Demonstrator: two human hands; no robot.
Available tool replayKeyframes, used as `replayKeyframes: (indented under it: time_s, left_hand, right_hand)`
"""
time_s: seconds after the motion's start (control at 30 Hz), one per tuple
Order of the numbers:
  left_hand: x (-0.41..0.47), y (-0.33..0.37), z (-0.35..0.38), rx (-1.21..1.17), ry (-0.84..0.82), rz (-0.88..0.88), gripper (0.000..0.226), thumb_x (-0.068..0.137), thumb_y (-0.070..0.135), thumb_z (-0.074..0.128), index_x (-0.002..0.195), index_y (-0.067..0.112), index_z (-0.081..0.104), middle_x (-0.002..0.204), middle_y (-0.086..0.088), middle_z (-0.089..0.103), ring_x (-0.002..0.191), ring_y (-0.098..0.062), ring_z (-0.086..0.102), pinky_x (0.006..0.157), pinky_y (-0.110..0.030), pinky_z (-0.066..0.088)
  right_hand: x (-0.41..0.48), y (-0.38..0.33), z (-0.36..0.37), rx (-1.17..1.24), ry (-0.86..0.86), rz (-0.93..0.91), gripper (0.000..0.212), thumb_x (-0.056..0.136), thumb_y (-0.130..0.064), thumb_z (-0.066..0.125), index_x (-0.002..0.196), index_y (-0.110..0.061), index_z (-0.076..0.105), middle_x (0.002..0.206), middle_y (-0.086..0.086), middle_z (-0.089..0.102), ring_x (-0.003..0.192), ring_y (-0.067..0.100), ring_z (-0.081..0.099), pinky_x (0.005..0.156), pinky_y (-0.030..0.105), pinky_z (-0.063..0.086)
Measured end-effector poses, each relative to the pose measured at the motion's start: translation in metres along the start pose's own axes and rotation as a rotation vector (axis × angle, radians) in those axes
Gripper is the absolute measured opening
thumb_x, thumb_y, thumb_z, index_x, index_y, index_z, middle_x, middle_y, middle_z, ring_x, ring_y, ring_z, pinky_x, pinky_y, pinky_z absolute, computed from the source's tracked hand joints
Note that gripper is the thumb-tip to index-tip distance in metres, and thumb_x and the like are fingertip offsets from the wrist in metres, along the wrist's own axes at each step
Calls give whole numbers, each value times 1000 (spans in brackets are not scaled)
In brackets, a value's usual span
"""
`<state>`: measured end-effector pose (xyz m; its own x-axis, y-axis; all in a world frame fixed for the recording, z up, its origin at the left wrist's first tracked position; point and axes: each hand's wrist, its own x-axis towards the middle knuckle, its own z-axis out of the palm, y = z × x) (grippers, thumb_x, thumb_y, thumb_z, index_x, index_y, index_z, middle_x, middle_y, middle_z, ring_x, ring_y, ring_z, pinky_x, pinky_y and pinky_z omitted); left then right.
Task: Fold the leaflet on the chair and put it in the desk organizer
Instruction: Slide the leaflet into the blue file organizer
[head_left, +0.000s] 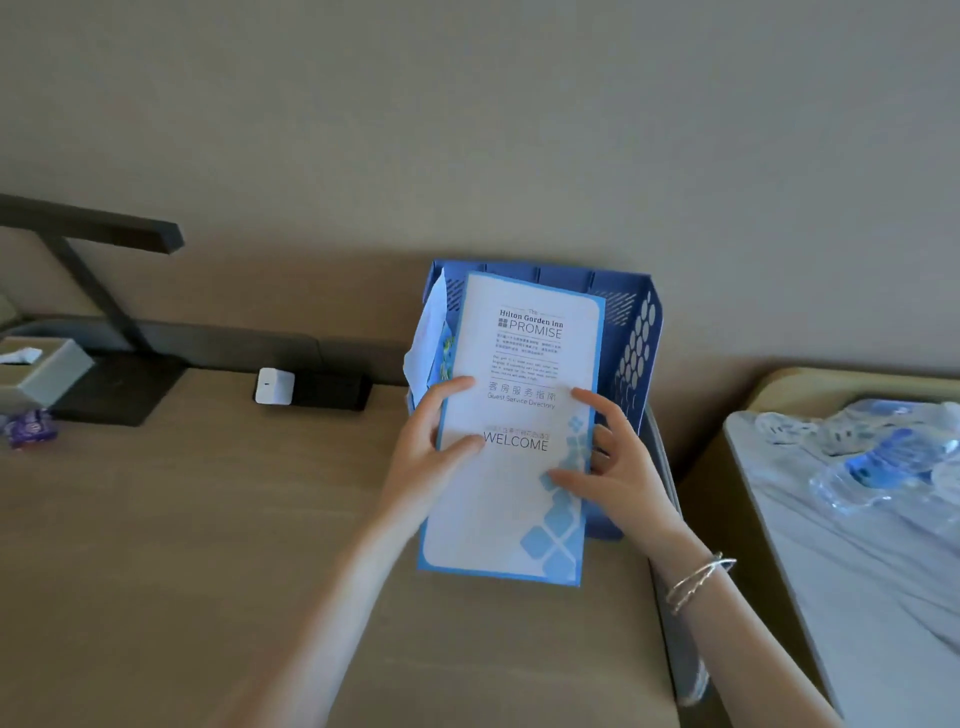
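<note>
Both forearms reach forward over desk (208, 519). Left hand (431, 447) and right hand (618, 462) pinch folded leaflet (519, 467) at opposite long edges, fingers spread on front face. Leaflet tilted, upper end inside blue desk organizer (634, 332), lower end overhanging its front edge. Bracelets (698, 579) on right wrist.

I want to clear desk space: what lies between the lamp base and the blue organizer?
In the head view, a white charger beside a black box sits between the lamp base and the organizer; otherwise bare desk.
</note>
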<state>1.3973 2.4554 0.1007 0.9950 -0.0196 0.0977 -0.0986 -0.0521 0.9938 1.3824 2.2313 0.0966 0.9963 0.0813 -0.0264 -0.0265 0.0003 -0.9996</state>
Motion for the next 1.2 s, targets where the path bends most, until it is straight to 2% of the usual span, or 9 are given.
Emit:
replayKeyframes:
  time_s: [0.07, 0.27, 0.37, 0.43, 0.5, 0.63, 0.77, 0.93, 1.2]
  left_hand:
    - [19, 4, 4, 25, 43, 23, 56, 75, 9, 67, 118, 45, 60, 124, 14, 64, 101, -13, 66, 81, -31, 55]
    - [70, -2, 18, 62, 140, 27, 54, 77, 12, 65, 117, 46, 57, 129, -4, 62, 97, -20, 62, 80, -35, 50]
    - [90, -15, 23, 130, 146, 20, 59, 77, 3, 62, 117, 47, 55, 100, 3, 63, 69, -14, 52, 64, -26, 42]
    - [99, -26, 25, 222, 141, -1, 66, 77, -3, 58, 118, 48, 53, 73, 23, 58, 55, -9, 46, 54, -19, 39]
    - [101, -38, 26, 306, 135, -13, 71, 76, -5, 57, 124, 46, 50, 74, 28, 60, 53, -4, 45, 51, -14, 37]
    - [96, -63, 27, 412, 175, 27, 72, 77, -4, 64, 131, 41, 47, 102, 28, 61, 63, -5, 54, 58, -12, 42]
    - [91, -91, 31, 470, 286, 79, 74, 78, -5, 68, 131, 40, 44, 135, 26, 51, 75, -23, 64, 66, -30, 55]
    - [84, -117, 34, 493, 407, 42, 78, 80, -5, 68, 136, 42, 41, 141, 31, 44, 129, -13, 52, 92, -34, 53]
    - [78, -143, 41, 550, 503, 19, 74, 81, -9, 66, 138, 33, 45, 140, 29, 47, 136, -3, 43, 104, -34, 44]
  right_hand:
    - [27, -3, -7, 16, -40, -16, 83, 72, 18, 77, 133, -32, 50, 111, 16, 73, 100, 32, 73, 82, 46, 62]
    - [110, 3, -23, -81, -73, -94, 85, 73, 14, 79, 136, -34, 48, 100, 24, 72, 94, 42, 71, 85, 57, 58]
    - [148, 14, -29, -153, -119, -124, 86, 73, 12, 79, 134, -41, 48, 100, 34, 64, 93, 48, 67, 86, 62, 55]
    - [171, 26, -35, -176, -192, -119, 86, 74, 12, 78, 133, -43, 48, 104, 26, 67, 94, 34, 71, 87, 53, 59]
    - [191, 38, -39, -203, -252, -114, 86, 75, 12, 77, 133, -44, 47, 108, 9, 69, 97, 22, 72, 86, 38, 61]
    - [222, 60, -33, -213, -354, -110, 85, 76, 15, 73, 133, -42, 47, 119, -3, 62, 102, 12, 68, 85, 22, 55]
    - [240, 79, -17, -198, -408, -111, 85, 75, 18, 69, 132, -42, 49, 127, -5, 59, 110, 19, 65, 95, 30, 55]
    - [251, 102, 0, -193, -484, -104, 87, 75, 20, 63, 135, -41, 50, 137, -6, 56, 119, 22, 59, 105, 41, 50]
    - [261, 132, 12, -121, -519, -68, 86, 72, 25, 56, 136, -32, 54, 144, -12, 54, 116, 7, 60, 97, 26, 51]
